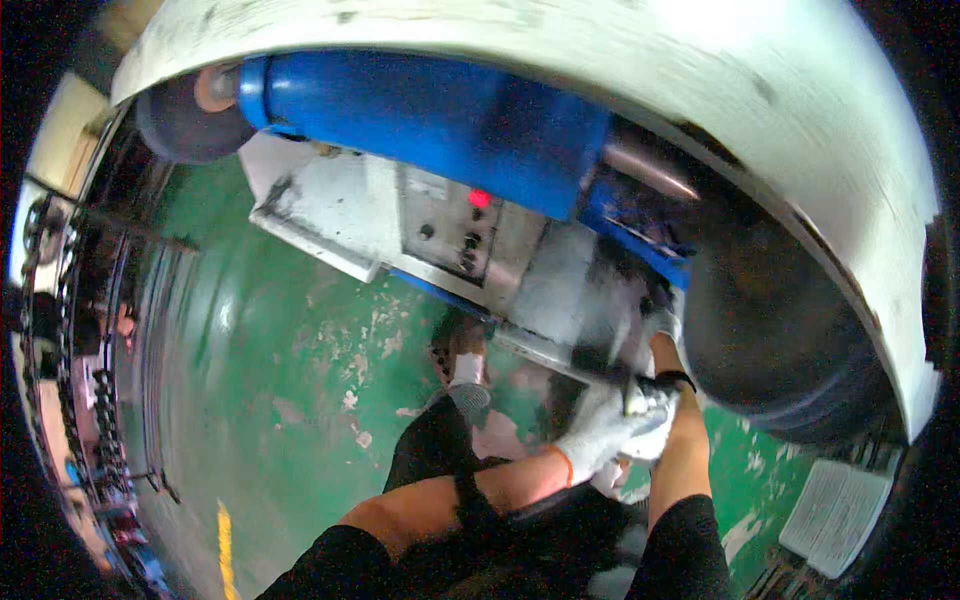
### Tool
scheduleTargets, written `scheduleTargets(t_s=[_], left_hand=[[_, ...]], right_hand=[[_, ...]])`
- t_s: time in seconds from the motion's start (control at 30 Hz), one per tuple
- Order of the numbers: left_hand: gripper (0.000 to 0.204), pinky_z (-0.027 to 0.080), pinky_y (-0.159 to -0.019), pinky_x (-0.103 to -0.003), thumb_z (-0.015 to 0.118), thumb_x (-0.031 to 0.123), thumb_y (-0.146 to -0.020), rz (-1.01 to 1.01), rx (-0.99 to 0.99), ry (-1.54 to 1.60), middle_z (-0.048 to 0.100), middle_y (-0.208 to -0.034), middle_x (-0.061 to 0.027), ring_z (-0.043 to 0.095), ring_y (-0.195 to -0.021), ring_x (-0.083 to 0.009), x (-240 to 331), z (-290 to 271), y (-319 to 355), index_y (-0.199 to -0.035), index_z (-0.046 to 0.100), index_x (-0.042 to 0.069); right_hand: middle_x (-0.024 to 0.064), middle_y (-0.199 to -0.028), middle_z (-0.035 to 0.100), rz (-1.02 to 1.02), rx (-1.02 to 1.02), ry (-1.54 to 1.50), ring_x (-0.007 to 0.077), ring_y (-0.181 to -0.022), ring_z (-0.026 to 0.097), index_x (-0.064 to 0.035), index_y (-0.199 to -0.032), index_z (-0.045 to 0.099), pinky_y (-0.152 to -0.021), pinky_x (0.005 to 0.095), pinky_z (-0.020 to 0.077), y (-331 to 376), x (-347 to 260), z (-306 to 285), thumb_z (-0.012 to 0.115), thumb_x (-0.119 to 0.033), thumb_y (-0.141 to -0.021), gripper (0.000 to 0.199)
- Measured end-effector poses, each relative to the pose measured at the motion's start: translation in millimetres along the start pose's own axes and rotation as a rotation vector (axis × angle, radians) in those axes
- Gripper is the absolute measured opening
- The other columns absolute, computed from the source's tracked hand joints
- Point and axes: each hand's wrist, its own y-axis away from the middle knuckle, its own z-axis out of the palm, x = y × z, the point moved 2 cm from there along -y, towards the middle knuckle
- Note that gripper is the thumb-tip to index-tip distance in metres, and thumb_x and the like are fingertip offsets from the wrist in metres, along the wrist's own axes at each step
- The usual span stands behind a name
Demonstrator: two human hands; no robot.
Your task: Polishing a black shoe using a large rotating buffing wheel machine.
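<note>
My left hand (615, 428), in a white glove with an orange cuff, reaches across in front of me to my right forearm, just below the black wristband (673, 381). Its fingers look curled, and a dark, smeared shape shows at them that I cannot make out. Farther forward, my right hand (668, 322), also in pale cloth, is at the right end of a grey machine top, beside the large dark wheel (770, 320). Blur and dark parts around it hide its fingers.
A blue machine body (420, 120) lies under a curved white hood (620, 40). A smaller dark wheel (190, 115) is at its left end. The control panel (445, 230) has a red button. Racks (75, 330) stand left; a pale ridged panel (838, 515) is at lower right.
</note>
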Motion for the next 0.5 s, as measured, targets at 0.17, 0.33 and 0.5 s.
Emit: scheduleTargets(t_s=[0.17, 0.33, 0.5], left_hand=[[0.019, 0.047, -0.062, -0.023, 0.06, 0.015, -0.089, -0.039, -0.097, 0.283, 0.062, -0.087, -0.0005, 0.057, -0.073, -0.0082, 34.1, 4.3, 7.7, -0.105, 0.06, 0.004], [0.035, 0.047, -0.066, -0.027, 0.065, 0.032, -0.084, -0.06, 0.022, 0.134, 0.064, -0.086, -0.003, 0.058, -0.075, -0.0122, 20.8, -4.7, -6.4, -0.107, 0.062, 0.006], [0.03, 0.047, -0.068, -0.028, 0.063, 0.027, -0.086, 0.016, 0.002, 0.055, 0.063, -0.089, -0.0034, 0.058, -0.077, -0.0118, 30.6, -6.4, -1.6, -0.107, 0.06, 0.006]], right_hand=[[0.0181, -0.107, 0.063, 0.005, -0.16, -0.323, 0.0307, -0.095, 0.061, -0.0049, -0.117, 0.056, -0.082, 0.044, 0.0479, -30.2, -17.4, -9.8, 0.05, -0.05, -0.083, 0.057], [0.0173, -0.107, 0.063, 0.092, -0.323, -0.653, 0.0305, -0.095, 0.061, -0.0047, -0.118, 0.056, -0.083, 0.0442, 0.0478, -67.3, -51.8, -16.7, 0.051, -0.052, -0.083, 0.06], [0.0166, -0.107, 0.063, 0.233, -0.484, -0.966, 0.0303, -0.095, 0.061, -0.0045, -0.119, 0.055, -0.083, 0.0444, 0.0476, -41.4, -31.1, -3.6, 0.051, -0.054, -0.082, 0.062]])
